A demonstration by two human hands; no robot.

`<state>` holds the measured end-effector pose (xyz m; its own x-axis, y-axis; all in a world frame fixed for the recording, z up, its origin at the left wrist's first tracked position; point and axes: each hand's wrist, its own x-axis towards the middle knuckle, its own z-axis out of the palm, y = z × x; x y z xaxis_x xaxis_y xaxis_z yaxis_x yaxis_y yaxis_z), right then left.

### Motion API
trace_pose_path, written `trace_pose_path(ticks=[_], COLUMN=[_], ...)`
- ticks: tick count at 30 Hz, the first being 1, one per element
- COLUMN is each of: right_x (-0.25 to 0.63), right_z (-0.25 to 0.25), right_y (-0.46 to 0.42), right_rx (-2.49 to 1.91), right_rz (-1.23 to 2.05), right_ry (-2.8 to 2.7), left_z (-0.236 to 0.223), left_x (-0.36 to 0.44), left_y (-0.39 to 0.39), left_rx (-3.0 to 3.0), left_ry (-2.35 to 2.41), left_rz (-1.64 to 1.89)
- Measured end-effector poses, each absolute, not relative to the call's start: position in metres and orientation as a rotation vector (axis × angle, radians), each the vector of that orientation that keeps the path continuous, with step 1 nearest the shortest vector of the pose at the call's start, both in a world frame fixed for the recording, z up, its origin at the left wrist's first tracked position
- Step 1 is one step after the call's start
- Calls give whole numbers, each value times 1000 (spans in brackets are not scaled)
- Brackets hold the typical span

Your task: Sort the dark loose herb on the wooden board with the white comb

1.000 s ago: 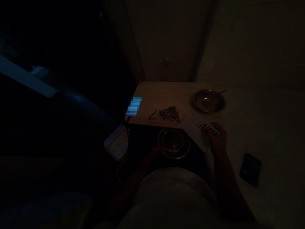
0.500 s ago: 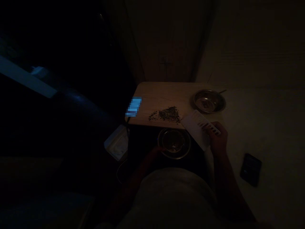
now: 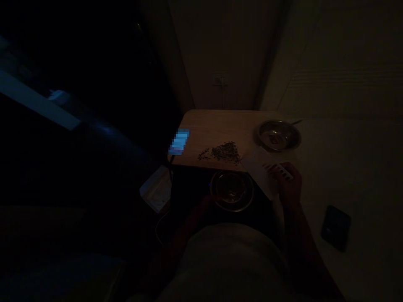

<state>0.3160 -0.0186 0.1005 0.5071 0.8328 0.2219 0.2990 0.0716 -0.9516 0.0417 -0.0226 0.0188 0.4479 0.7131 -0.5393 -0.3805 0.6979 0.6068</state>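
Note:
In very dim light my right hand [image 3: 289, 178] is closed around the edge of a thin white plastic sheet [image 3: 256, 170] with a row of slots along one side. Its far end rests near a pile of small dark bits [image 3: 226, 152] on a wooden tabletop [image 3: 214, 121]. My left hand [image 3: 212, 201] is closed at the left rim of a round metal bowl [image 3: 233, 205], below the table's front edge. Inside the bowl is some dark stuff [image 3: 232, 191], too dim to name.
Towards the table's back right stands a second metal bowl [image 3: 278, 144] with a small piece inside. A lit, blurred-out screen [image 3: 179, 141] lies at the left edge. To the lower left is a pale box [image 3: 156, 191]; on the right, a dark flat object [image 3: 336, 227].
The view has shifted slightly, so everything appears a little further right and down. Both hands stay where they were, by the bowl and on the white sheet. The picture is darker.

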Motion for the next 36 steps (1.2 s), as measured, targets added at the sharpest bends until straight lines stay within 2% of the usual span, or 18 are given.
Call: trace_pose_path(ticks=[14,36], right_x=[317,314], right_z=[98,101], right_y=[-21,-21], right_rx=[-1466,-1501], right_rz=[446,418], right_ry=[-943,-928], left_z=[-19,-23], left_x=[27,26], left_y=[-24,-26], left_rx=[533,546], left_ry=[850,896], left_rz=[703,687])
